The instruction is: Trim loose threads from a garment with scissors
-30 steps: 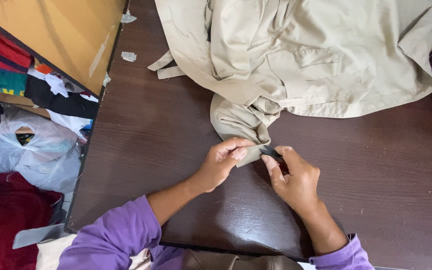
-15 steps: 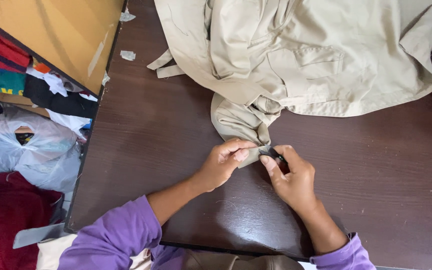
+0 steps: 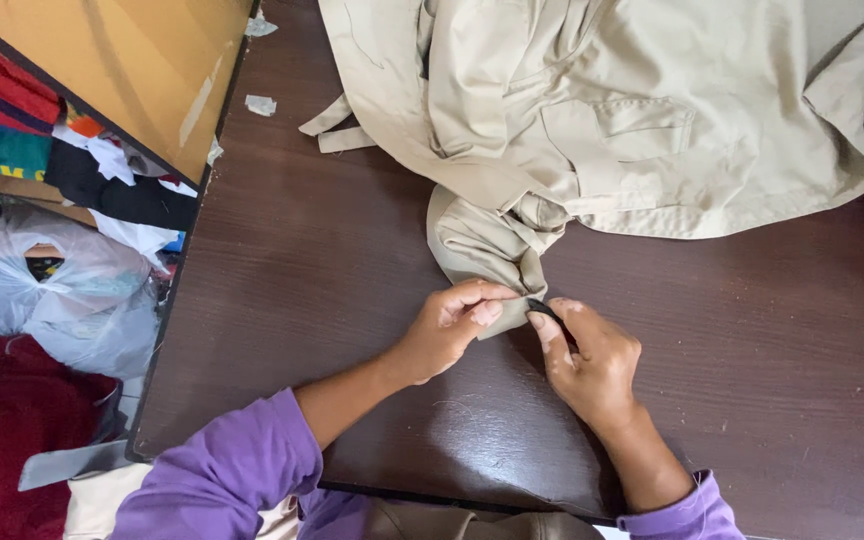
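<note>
My left hand (image 3: 449, 330) was curled nearly shut, thumb and fingers pinching the folded corner of the one beige garment (image 3: 602, 120), which lay heaped on the dark wooden table (image 3: 282, 290). Just right of that corner, my right hand (image 3: 590, 362) was closed around one small black tool (image 3: 542, 309), its tip touching the cloth. Two paper scraps (image 3: 261, 104) lay left of the garment.

Dark brown wooden table (image 3: 332, 250), crumpled beige garment (image 3: 632, 120) on it, small paper scraps (image 3: 260, 104)
</note>
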